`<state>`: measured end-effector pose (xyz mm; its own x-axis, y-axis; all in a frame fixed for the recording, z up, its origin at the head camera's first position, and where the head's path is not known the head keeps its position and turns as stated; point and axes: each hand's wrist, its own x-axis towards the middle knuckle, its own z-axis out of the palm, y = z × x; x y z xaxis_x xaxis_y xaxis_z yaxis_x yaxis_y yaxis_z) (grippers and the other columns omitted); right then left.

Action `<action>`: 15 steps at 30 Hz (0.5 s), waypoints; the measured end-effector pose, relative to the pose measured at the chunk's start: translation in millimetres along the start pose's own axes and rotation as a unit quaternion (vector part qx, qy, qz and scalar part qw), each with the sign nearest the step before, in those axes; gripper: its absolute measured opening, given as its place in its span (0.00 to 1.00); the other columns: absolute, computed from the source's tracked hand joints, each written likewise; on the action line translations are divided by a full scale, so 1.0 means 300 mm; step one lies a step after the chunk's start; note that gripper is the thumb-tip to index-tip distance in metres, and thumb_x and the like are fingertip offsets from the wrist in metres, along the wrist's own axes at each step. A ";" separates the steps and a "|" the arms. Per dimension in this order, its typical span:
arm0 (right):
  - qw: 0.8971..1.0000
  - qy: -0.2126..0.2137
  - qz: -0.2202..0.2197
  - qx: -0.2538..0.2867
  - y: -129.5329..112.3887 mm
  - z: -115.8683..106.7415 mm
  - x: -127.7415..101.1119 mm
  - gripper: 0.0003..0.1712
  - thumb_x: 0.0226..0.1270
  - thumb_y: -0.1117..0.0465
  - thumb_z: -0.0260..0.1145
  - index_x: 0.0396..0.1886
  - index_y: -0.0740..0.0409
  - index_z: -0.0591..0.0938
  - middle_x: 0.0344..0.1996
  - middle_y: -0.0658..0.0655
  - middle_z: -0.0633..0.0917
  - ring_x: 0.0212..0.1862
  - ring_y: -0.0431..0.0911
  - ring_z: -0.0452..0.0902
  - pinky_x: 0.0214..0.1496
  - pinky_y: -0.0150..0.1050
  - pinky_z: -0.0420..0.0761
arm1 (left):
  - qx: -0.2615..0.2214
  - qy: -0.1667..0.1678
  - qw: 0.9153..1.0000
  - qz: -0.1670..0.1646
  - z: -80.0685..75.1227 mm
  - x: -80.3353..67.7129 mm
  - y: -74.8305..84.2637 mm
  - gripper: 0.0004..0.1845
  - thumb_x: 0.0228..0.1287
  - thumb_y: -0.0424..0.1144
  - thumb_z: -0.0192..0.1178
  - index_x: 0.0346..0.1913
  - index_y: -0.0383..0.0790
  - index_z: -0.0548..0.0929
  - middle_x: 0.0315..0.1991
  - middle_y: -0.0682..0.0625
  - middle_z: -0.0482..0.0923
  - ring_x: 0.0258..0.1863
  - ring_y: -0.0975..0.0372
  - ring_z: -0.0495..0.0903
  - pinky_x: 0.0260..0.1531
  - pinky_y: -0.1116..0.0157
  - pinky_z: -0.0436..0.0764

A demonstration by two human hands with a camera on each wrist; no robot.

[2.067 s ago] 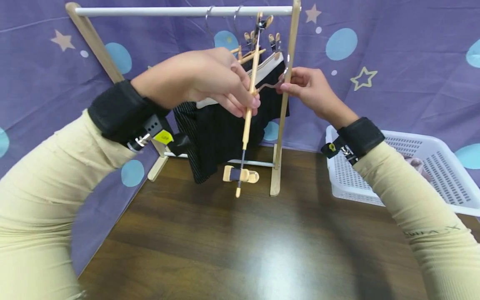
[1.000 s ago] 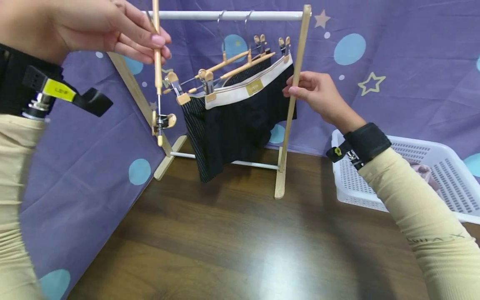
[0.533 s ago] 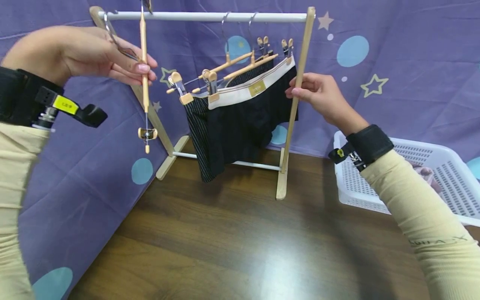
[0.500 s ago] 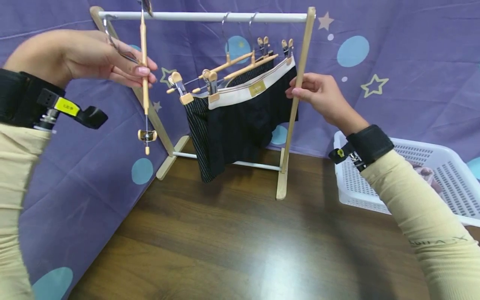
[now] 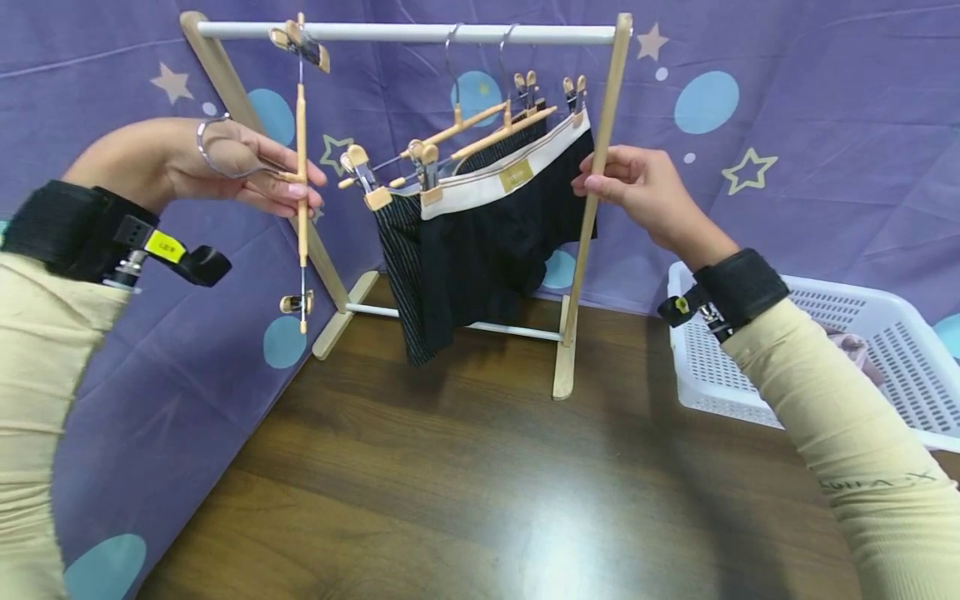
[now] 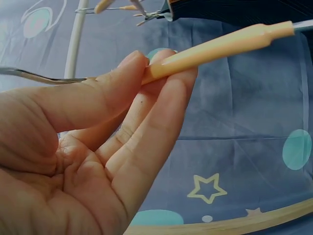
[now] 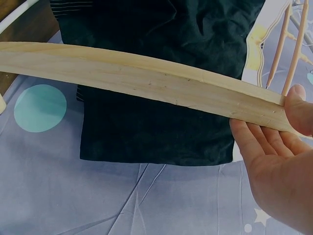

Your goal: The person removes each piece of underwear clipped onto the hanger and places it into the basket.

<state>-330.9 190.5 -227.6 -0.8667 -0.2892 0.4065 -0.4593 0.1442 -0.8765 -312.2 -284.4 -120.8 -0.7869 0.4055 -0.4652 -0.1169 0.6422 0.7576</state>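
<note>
My left hand (image 5: 240,167) pinches a wooden clip hanger (image 5: 302,133) by its middle, at the left of the rack. The hanger's bar stands upright, with a clip near each end and no garment on it; its metal hook curves back over the hand. In the left wrist view, thumb and fingers close on the wooden bar (image 6: 215,49). My right hand (image 5: 630,185) grips the rack's right wooden post (image 5: 600,158), thumb on one side and fingers on the other. Just left of that post, black shorts (image 5: 487,250) with a white waistband hang from clips.
The rack's white rail (image 5: 382,32) carries two hangers, the rear one with dark striped shorts (image 5: 401,267). A white basket (image 5: 840,292) with a pinkish cloth (image 5: 851,346) in it stands at right. A purple curtain (image 5: 817,167) backs the brown table (image 5: 450,483).
My left hand has carried the hanger from in front of the shorts to the left, then lowered it a little. My right hand stays at the post, and a pale strip formerly near it no longer shows.
</note>
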 end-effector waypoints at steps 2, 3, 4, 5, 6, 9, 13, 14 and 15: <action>1.000 0.000 -0.004 0.005 0.001 0.000 0.002 0.06 0.72 0.69 0.65 0.45 0.61 0.85 0.34 0.47 0.91 0.41 0.38 0.89 0.48 0.25 0.85 | 0.012 0.012 1.000 -0.010 0.008 0.008 0.003 0.13 0.78 0.33 0.53 0.53 0.58 0.79 0.45 0.61 0.88 0.47 0.70 0.86 0.51 0.72 0.85; 1.000 0.000 -0.007 0.007 0.001 0.001 0.003 0.06 0.72 0.69 0.65 0.45 0.61 0.85 0.34 0.47 0.91 0.41 0.38 0.89 0.48 0.25 0.85 | 0.015 0.018 1.000 -0.014 0.012 0.012 0.005 0.13 0.78 0.34 0.53 0.52 0.58 0.79 0.45 0.62 0.88 0.47 0.70 0.86 0.51 0.72 0.85; 1.000 0.000 -0.008 0.011 0.001 0.002 0.004 0.06 0.72 0.70 0.65 0.45 0.62 0.85 0.34 0.47 0.91 0.41 0.38 0.89 0.48 0.25 0.85 | 0.009 0.020 1.000 -0.018 0.013 0.017 0.008 0.13 0.78 0.34 0.53 0.52 0.58 0.80 0.45 0.62 0.88 0.47 0.70 0.86 0.51 0.72 0.85; 1.000 0.000 -0.010 0.014 0.001 0.003 0.005 0.06 0.72 0.70 0.65 0.44 0.62 0.85 0.34 0.47 0.91 0.41 0.38 0.89 0.48 0.26 0.85 | 0.006 0.020 1.000 -0.021 0.015 0.021 0.010 0.13 0.78 0.34 0.53 0.51 0.58 0.80 0.44 0.61 0.88 0.47 0.70 0.86 0.52 0.72 0.85; 1.000 0.000 -0.010 0.016 0.001 0.004 0.006 0.06 0.72 0.70 0.65 0.44 0.62 0.85 0.33 0.47 0.91 0.41 0.38 0.89 0.48 0.25 0.85 | -0.001 0.017 1.000 -0.022 0.014 0.025 0.013 0.13 0.78 0.33 0.53 0.51 0.58 0.81 0.44 0.61 0.88 0.46 0.70 0.86 0.51 0.72 0.85; 1.000 0.000 -0.008 0.022 0.002 0.009 0.006 0.06 0.72 0.70 0.65 0.44 0.62 0.85 0.33 0.48 0.91 0.41 0.38 0.89 0.48 0.25 0.85 | -0.017 0.013 0.999 -0.024 0.010 0.035 0.016 0.13 0.77 0.33 0.54 0.49 0.57 0.82 0.44 0.60 0.88 0.46 0.70 0.86 0.51 0.71 0.85; 1.000 -0.001 -0.006 0.023 0.002 0.014 0.006 0.06 0.72 0.70 0.65 0.45 0.62 0.84 0.34 0.48 0.91 0.41 0.39 0.89 0.49 0.26 0.85 | 0.010 0.007 1.000 -0.020 0.006 0.038 0.012 0.12 0.78 0.33 0.53 0.50 0.56 0.82 0.43 0.60 0.88 0.46 0.69 0.86 0.52 0.71 0.85; 1.000 -0.001 -0.006 0.023 0.002 0.015 0.006 0.06 0.72 0.70 0.65 0.45 0.63 0.84 0.34 0.48 0.91 0.41 0.39 0.89 0.49 0.26 0.85 | 0.023 0.007 1.000 -0.020 0.006 0.037 0.010 0.12 0.78 0.34 0.53 0.50 0.56 0.82 0.43 0.61 0.88 0.47 0.69 0.87 0.52 0.71 0.85; 1.000 -0.001 -0.007 0.021 0.002 0.015 0.006 0.06 0.72 0.69 0.65 0.45 0.63 0.84 0.34 0.48 0.91 0.41 0.39 0.89 0.49 0.26 0.85 | 0.035 0.006 0.999 -0.019 0.007 0.035 0.008 0.12 0.78 0.34 0.53 0.50 0.56 0.82 0.44 0.61 0.88 0.47 0.69 0.87 0.53 0.71 0.85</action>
<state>-331.8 185.7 -228.5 -0.8600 -0.2935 0.4174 -0.4619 0.1002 -0.8813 -319.5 -277.2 -124.9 -0.7900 0.3725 -0.4869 -0.1042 0.7011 0.7054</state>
